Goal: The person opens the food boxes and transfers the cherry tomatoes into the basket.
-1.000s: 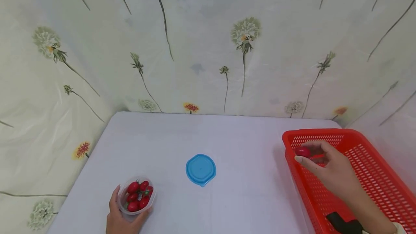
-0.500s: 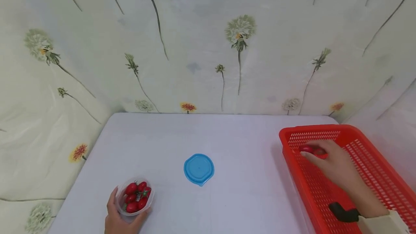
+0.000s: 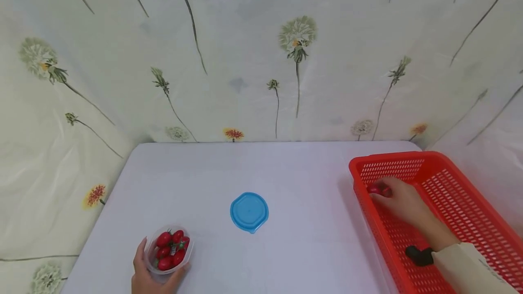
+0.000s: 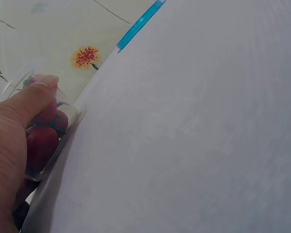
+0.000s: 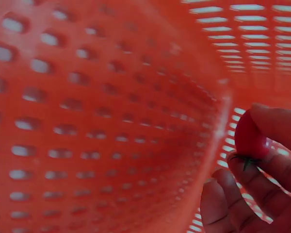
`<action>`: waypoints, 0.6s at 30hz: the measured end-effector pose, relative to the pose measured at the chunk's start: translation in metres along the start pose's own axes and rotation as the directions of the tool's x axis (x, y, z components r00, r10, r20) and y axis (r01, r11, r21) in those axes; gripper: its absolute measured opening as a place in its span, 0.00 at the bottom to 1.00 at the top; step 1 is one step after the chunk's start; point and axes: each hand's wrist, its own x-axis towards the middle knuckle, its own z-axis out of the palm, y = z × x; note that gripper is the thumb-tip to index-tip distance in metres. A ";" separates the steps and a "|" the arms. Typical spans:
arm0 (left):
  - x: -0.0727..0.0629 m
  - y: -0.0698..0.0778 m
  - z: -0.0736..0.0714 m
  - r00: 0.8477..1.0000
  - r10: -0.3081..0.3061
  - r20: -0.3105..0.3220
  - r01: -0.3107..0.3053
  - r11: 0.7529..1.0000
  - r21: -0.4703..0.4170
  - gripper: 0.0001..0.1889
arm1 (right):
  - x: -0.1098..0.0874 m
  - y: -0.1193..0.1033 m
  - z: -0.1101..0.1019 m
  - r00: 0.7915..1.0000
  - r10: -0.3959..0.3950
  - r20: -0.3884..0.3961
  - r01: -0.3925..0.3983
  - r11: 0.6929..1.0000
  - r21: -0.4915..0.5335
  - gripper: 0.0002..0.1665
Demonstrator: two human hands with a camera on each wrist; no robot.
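Note:
At the front left of the table in the head view, my left hand (image 3: 150, 281) grips a small clear plastic container (image 3: 151, 255) with thumb and fingers on opposite sides. Several red cherry tomatoes (image 3: 165, 239) with green stems fill it. My right hand (image 3: 406, 205) is down inside the red plastic basket (image 3: 369, 221), near its left wall. Between thumb and fingers it pinches a cherry tomato (image 5: 251, 136), whose green calyx points down in the right wrist view. A second red patch beside the fingers in the head view is partly hidden by the hand.
A blue lid (image 3: 249, 212) with a small tab lies flat mid-table. Perforated walls of the basket rise around my right hand. Behind the white table (image 3: 253, 167) hangs a pale curtain (image 3: 229, 58) printed with dandelions. A black piece (image 3: 418, 255) sits at my right wrist.
My right hand has lowered deeper into the basket, toward its left wall, still pinching a tomato. My left hand keeps its grip on the container. The head view has shifted slightly.

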 end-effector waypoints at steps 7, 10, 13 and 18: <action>0.002 0.001 -0.003 0.998 -0.026 0.055 0.025 1.000 0.007 0.73 | 0.007 0.000 0.012 0.998 0.010 0.061 -0.008 1.000 -0.029 0.32; 0.004 0.001 -0.004 0.996 -0.042 0.078 0.040 0.999 0.017 0.74 | 0.009 0.001 0.014 0.998 0.000 0.060 0.003 0.999 -0.043 0.32; 0.006 0.000 -0.004 0.995 -0.052 0.088 0.049 0.998 0.029 0.75 | 0.011 0.002 0.014 0.998 -0.010 0.066 0.013 0.999 -0.050 0.33; 0.005 -0.002 -0.003 0.999 0.027 0.019 -0.028 0.999 0.017 0.71 | 0.011 0.002 0.013 0.996 0.007 0.084 -0.005 0.999 -0.032 0.35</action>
